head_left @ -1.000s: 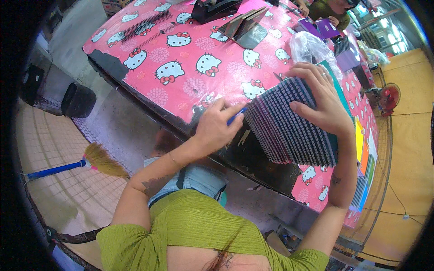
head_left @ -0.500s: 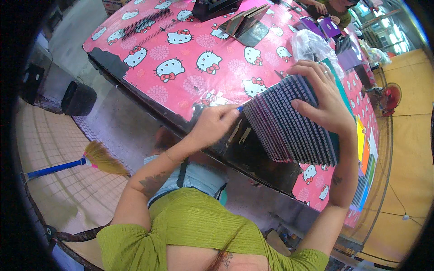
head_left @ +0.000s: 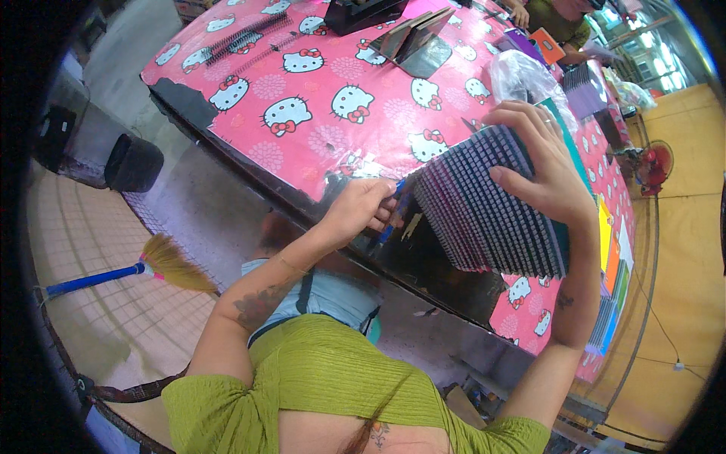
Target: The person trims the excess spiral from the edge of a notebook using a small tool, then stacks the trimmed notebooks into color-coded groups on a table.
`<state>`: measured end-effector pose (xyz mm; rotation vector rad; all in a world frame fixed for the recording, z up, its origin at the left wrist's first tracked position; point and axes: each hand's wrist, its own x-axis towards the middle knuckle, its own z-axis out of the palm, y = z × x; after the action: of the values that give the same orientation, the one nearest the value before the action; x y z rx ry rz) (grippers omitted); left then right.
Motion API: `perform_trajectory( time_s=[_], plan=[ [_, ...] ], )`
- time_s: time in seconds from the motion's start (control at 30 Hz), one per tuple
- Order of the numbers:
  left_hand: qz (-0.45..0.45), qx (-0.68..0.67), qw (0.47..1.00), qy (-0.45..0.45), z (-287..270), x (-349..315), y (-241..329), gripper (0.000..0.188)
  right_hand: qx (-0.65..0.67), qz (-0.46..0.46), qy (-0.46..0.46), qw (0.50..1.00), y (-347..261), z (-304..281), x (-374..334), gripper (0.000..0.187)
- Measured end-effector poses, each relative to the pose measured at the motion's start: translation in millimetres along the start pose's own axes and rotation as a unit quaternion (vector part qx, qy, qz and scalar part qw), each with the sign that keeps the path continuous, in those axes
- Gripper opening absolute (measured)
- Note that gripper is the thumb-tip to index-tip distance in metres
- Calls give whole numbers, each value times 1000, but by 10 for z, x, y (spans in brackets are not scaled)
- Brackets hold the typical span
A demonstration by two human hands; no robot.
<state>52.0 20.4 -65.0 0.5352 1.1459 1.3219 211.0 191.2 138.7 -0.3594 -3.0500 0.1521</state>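
Observation:
My right hand [head_left: 541,163] grips a thick stack of wire-bound notebooks [head_left: 484,200] from the far right, thumb on the near face and fingers over the top. Rows of wire-loop spines face me, and a green cover shows at the stack's back edge. Close to the stack's left corner, my left hand [head_left: 363,206] is closed around a slim blue tool [head_left: 387,231]. Blue shows above and below its fingers; the tool's kind is unclear. The stack stands tilted on the dark, worn front part of the table.
The table wears a pink cat-print cover [head_left: 333,136]. Loose black wire spirals [head_left: 246,38] lie at its far left, beside a black device [head_left: 363,13] and a stand [head_left: 416,41]. Beyond the stack are a plastic bag [head_left: 525,76] and another person's hand [head_left: 519,15]. A broom [head_left: 170,265] is at left.
My left hand has turned slightly, its fingers opening into view, and more of the blue tool shows. The right hand and stack stay nearly still. An orange item now shows near the other person.

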Motion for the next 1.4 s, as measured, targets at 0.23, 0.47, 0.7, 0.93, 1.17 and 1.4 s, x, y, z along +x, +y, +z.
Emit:
perform_trajectory(
  time_s=[0.23,0.47,0.7,0.93,1.17,1.4],
  plan=[
    [417,553,697,188,69,-26,-87,28,2,-1,5,1000,2,-5,-16,55],
    [-34,-34,999,-5,-20,11,-30,28,2,-3,1,1000,0,-5,-17,55],
    [254,399,871,131,50,-35,-118,30,0,-5,4,1000,2,0,-23,55],
    [24,119,992,21,-82,73,-149,32,-4,-6,9,1000,6,8,-32,54],
    [117,304,942,84,-105,85,-167,30,-8,-9,16,1000,14,13,-35,54],
    [47,203,977,36,-103,81,-138,30,-7,-18,20,1000,17,25,-25,55]
  ],
)
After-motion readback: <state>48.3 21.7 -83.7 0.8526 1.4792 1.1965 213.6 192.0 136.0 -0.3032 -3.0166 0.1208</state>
